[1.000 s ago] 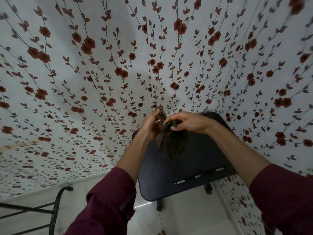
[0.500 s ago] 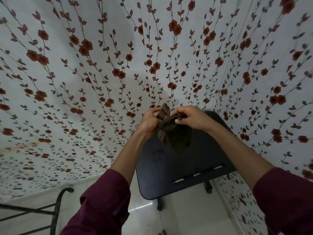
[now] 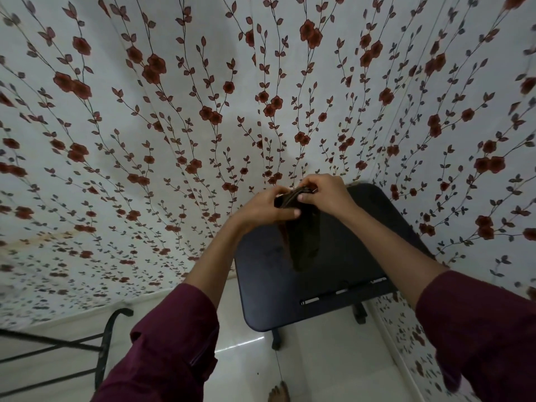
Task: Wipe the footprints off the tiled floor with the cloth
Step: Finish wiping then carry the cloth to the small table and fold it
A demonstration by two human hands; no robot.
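Observation:
A dark brown cloth [image 3: 301, 245] hangs in the air above a small black table. Both hands grip its bunched top edge. My left hand [image 3: 261, 208] pinches it from the left and below, and my right hand [image 3: 324, 192] holds it from the right, fingers curled over the fold. The rest of the cloth dangles down in front of the tabletop. The white tiled floor [image 3: 327, 352] shows at the bottom of the view; I cannot make out footprints on it.
The black table [image 3: 342, 285] stands on thin legs against floral wallpaper [image 3: 174, 140] that covers both walls of the corner. A black metal frame [image 3: 104, 343] sits at the lower left. Bare toes [image 3: 278, 393] show at the bottom edge.
Both hands have drawn closer together on the cloth's top edge, gathering it into a tighter bunch. The cloth now hangs longer and narrower below them.

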